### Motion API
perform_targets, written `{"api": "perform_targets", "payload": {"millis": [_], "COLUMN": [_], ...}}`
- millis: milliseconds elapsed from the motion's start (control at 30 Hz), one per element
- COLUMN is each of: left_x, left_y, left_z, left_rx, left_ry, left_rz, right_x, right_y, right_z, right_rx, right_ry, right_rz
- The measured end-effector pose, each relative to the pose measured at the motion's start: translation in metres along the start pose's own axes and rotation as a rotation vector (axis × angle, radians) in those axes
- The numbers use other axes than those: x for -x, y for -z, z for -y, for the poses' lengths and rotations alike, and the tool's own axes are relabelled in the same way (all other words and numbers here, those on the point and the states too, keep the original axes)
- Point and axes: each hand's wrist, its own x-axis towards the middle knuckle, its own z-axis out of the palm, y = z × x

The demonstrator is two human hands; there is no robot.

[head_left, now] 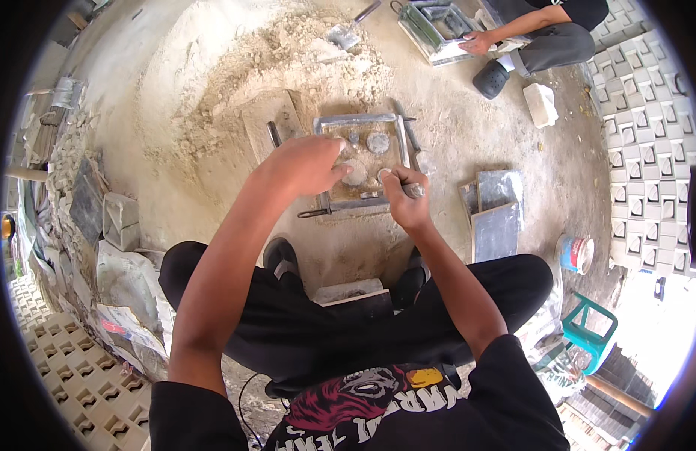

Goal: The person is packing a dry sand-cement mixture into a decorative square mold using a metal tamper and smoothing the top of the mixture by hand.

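A rectangular metal-edged mould frame [361,119] lies on the ground in front of my feet. Inside it are sandy material, a grey round disc [378,143] and a paler round piece [355,174]. My left hand [310,164] reaches over the frame's left side, thumb and fingers apart, with nothing visible between them. At the near right corner, my right hand [404,194] is closed around a grey, rounded tool handle [414,190]; the tool's working end is not clear. A dark rod-like handle [273,134] sticks up just left of the frame.
A large heap of pale powder [235,75] spreads beyond the frame, with a trowel [343,36] on it. At far right a co-worker's hand [477,42] touches another mould [429,34]. Flat grey plates [496,233], a bucket [576,254] and a green stool [590,334] stand rightward.
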Motion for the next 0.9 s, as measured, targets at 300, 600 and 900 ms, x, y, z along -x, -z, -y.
{"api": "perform_targets", "payload": {"millis": [300,600,900], "left_x": [0.002,0.004,0.008], "left_y": [0.001,0.010,0.010], "left_z": [0.003,0.000,0.003], "left_rx": [0.014,-0.003,-0.008], "left_ry": [-0.032,-0.004,0.043], "left_rz": [-0.057,-0.060,-0.033], "right_x": [-0.002,-0.005,-0.007], "right_y": [-0.005,-0.009,-0.012], "right_z": [0.007,0.011,0.012], "right_rx": [-0.030,-0.118,-0.110], "right_ry": [0.041,-0.056,-0.086], "right_rz": [-0.013,-0.045,-0.010]}}
